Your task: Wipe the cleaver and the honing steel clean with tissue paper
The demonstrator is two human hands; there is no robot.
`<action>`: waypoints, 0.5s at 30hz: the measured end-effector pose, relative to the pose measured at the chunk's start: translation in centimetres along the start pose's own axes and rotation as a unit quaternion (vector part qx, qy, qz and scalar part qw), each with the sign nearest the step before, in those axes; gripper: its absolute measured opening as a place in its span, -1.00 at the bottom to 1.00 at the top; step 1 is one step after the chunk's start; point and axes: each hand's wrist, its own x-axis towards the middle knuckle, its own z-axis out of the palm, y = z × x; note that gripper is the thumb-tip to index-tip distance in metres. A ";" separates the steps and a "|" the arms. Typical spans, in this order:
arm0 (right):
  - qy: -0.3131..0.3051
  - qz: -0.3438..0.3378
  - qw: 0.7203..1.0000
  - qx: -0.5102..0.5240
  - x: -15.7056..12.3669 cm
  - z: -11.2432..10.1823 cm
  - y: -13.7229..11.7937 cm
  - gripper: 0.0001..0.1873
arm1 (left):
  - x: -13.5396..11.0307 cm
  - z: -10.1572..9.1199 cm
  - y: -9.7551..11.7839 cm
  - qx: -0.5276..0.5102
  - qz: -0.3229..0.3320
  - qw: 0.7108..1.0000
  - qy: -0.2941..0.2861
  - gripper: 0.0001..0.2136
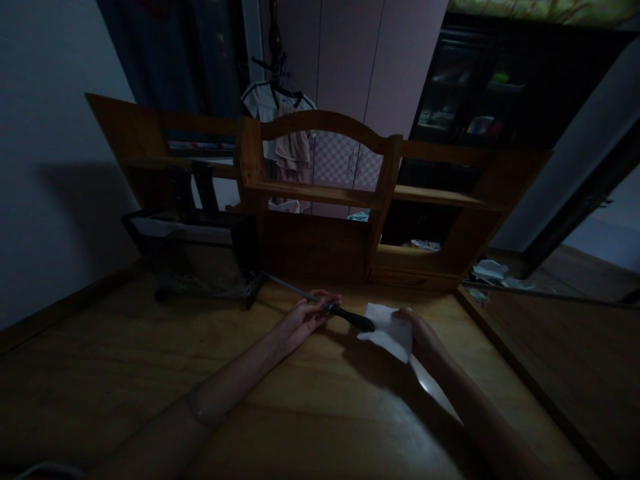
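Note:
My left hand lies on the wooden desk with its fingers curled round a sharpening rod, gripping it where the thin metal shaft meets the black handle. The shaft points back left toward a dark rack. My right hand is closed on a white tissue that touches the end of the handle. A pale, pointed blade sticks out from under this hand and runs back along my forearm. The room is dim, so I cannot see how the blade is held.
A wooden shelf unit with an arched top stands at the back of the desk. To its left is a dark rack. Clothes on a hanger, a pink wardrobe and a dark cabinet stand behind. The desk's right edge drops off.

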 end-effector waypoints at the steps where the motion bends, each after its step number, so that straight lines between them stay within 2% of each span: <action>1: 0.010 0.004 1.000 -0.005 0.0 -0.1 0.1 -0.81 | 0.0 0.1 0.0 0.001 -0.001 1.000 0.001 -0.82; 4: 0.015 0.002 1.000 -0.010 -0.1 0.1 0.3 -0.79 | -0.1 0.3 0.0 -0.003 -0.006 1.000 0.005 -0.83; 7: -0.017 0.017 1.000 0.000 -0.6 1.4 0.2 -0.77 | -0.1 0.5 0.1 -0.017 -0.021 1.000 0.007 -0.85; 10: -0.072 0.039 0.996 0.021 -1.6 3.3 -0.1 -0.70 | -0.1 0.5 0.1 -0.017 -0.028 0.999 0.012 -0.85; 12: -0.148 0.060 0.985 0.059 -2.3 4.4 -0.4 -0.57 | 0.0 0.4 0.0 -0.009 -0.023 1.000 0.014 -0.84; 15: -0.204 0.065 0.971 0.101 -2.8 5.1 -0.8 -0.51 | 0.1 0.1 -0.2 0.001 -0.014 1.000 0.009 -0.84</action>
